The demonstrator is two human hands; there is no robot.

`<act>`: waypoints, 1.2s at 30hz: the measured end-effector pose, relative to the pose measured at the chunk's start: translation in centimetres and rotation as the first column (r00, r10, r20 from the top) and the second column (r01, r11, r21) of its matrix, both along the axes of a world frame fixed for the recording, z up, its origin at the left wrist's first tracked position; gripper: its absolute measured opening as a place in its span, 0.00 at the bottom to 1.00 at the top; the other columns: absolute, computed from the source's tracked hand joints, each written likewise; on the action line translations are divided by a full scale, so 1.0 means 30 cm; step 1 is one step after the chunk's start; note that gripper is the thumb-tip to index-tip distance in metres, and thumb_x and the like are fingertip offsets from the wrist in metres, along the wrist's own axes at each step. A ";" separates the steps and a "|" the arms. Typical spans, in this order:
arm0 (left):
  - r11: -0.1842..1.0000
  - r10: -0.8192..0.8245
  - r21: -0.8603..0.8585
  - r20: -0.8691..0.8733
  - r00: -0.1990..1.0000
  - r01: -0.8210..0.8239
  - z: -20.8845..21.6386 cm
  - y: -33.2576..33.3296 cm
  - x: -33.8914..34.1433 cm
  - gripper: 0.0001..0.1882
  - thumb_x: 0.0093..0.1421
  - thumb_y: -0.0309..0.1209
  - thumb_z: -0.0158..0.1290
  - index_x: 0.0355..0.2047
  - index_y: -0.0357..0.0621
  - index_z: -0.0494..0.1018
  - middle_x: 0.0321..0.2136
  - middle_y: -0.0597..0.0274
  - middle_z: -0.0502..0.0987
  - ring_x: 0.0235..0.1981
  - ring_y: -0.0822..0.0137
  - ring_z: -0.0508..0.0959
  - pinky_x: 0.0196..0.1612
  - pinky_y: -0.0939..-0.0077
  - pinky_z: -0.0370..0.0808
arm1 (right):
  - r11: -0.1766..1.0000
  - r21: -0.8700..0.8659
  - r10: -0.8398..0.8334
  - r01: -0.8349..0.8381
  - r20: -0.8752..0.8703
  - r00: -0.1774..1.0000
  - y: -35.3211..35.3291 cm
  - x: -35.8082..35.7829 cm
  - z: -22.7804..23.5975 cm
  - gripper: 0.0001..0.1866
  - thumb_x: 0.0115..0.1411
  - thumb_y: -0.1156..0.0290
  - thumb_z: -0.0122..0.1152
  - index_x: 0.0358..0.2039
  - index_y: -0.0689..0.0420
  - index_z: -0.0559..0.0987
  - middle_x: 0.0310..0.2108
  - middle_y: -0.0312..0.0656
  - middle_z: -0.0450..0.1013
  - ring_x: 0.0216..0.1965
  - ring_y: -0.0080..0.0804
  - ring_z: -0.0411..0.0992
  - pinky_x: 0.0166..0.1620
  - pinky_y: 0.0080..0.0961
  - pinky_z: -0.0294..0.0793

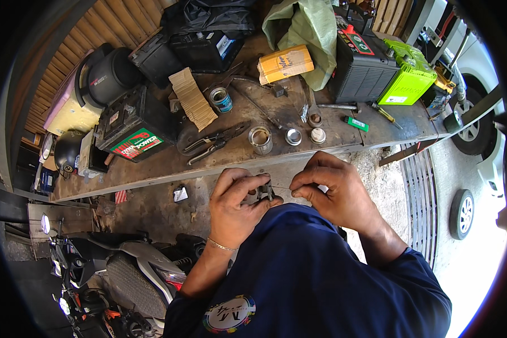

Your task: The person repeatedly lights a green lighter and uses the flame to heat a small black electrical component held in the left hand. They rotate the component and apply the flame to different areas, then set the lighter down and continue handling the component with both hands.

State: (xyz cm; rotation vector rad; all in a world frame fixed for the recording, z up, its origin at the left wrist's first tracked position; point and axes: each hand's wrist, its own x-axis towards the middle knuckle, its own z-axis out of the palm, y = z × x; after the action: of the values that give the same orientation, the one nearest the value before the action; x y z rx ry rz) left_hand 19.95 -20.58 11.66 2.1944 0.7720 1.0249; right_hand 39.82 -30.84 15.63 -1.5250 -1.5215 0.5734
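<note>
In front of my chest, my left hand (232,204) is closed around a small dark metal part (269,190), gripped between thumb and fingers. My right hand (339,194) is a short way to the right, its thumb and fingertips pinched together; whatever they hold, if anything, is too small to make out. Both hands are just off the near edge of a wooden workbench (169,179). Closest to them on the bench are an open tin (259,139), a small round metal container (293,136) and a white-topped one (318,136).
Pliers (219,142), corrugated cardboard (192,98), a blue can (221,99) and a green box (356,124) lie on the bench. Car batteries stand behind, including a black one (361,67) and a lime-green one (408,73). A motorcycle (138,279) is parked at lower left.
</note>
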 end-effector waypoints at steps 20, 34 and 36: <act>0.996 -0.029 -0.077 0.050 0.998 0.033 0.005 -0.001 -0.002 0.29 0.34 0.29 0.78 0.40 0.46 0.83 0.36 0.64 0.75 0.30 0.72 0.77 0.31 0.78 0.79 | 0.999 -0.012 0.045 -0.047 -0.135 0.990 0.025 0.030 -0.046 0.05 0.53 0.78 0.72 0.32 0.57 0.85 0.28 0.39 0.77 0.33 0.31 0.74 0.38 0.28 0.73; 0.999 -0.010 -0.051 0.034 0.999 0.012 -0.003 0.000 -0.005 0.29 0.34 0.29 0.78 0.40 0.46 0.83 0.37 0.63 0.76 0.31 0.71 0.78 0.31 0.78 0.79 | 0.999 -0.017 0.047 -0.050 -0.114 0.992 0.013 0.015 -0.043 0.05 0.56 0.76 0.70 0.34 0.57 0.85 0.30 0.42 0.75 0.32 0.37 0.75 0.35 0.32 0.73; 0.999 -0.031 -0.042 0.030 0.999 0.032 0.000 0.005 -0.006 0.28 0.35 0.29 0.78 0.40 0.47 0.83 0.37 0.63 0.77 0.31 0.71 0.79 0.31 0.78 0.79 | 0.998 -0.029 0.058 -0.064 -0.162 0.985 0.021 0.023 -0.053 0.05 0.56 0.75 0.70 0.34 0.56 0.85 0.30 0.41 0.75 0.32 0.36 0.75 0.36 0.31 0.73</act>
State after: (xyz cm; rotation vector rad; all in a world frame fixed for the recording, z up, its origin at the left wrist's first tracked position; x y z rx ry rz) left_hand 19.77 -20.41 11.66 2.1445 0.7372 1.0140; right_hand 40.49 -30.23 14.03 -1.4256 -1.4442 0.7440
